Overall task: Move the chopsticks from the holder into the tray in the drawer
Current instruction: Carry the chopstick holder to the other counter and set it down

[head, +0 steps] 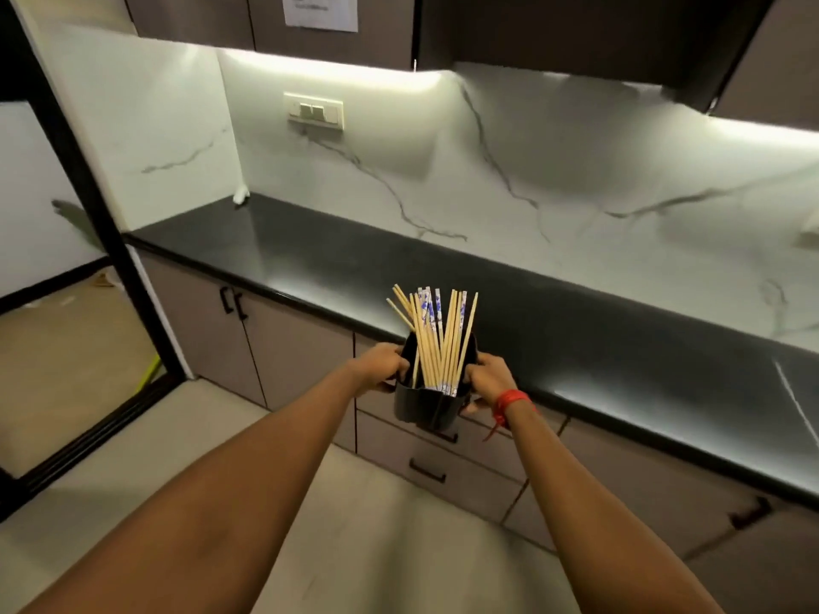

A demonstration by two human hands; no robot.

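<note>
A black holder [425, 403] is in the air in front of the counter edge, gripped from both sides. My left hand [383, 367] clasps its left wall and my right hand [487, 378] clasps its right wall. Several chopsticks [436, 334] stand upright in it, fanned out at the top; most are plain wood and a few have blue-and-white patterned ends. Below the holder are closed drawers [443, 467] with dark handles. No tray is in view.
A long black countertop [576, 330] runs from back left to front right under a marble backsplash with a switch plate [314, 110]. Grey cabinet doors [266, 343] stand shut below it. A black door frame [88, 192] stands at the left, with light floor beneath my arms.
</note>
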